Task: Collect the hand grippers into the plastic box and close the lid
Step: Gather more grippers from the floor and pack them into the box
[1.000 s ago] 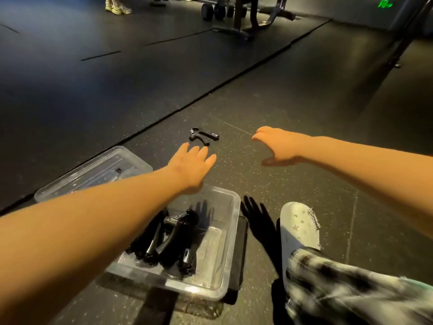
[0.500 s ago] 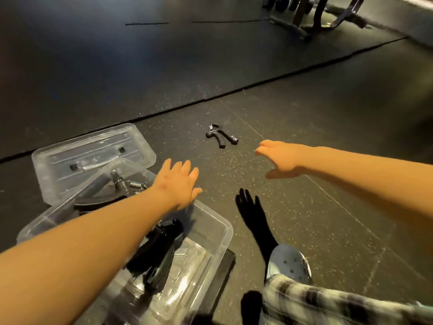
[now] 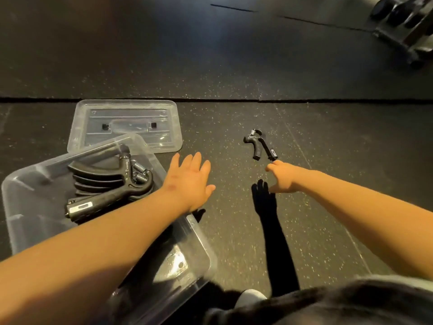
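A single black hand gripper lies on the dark speckled floor ahead of me. My right hand reaches toward it, fingers extended, fingertips just short of its handle ends, holding nothing. The clear plastic box stands at the left with several black hand grippers stacked inside. My left hand hovers flat with fingers spread over the box's right rim, empty. The clear lid lies on the floor behind the box.
A seam in the rubber mats runs across the floor behind the lid. A wheeled metal equipment base stands at the far top right. My white shoe and dark clothing fill the bottom edge.
The view has swung left and down, so the box and lid sit fuller in frame. My right hand has closed in on the loose gripper. My left hand stays spread above the box rim.
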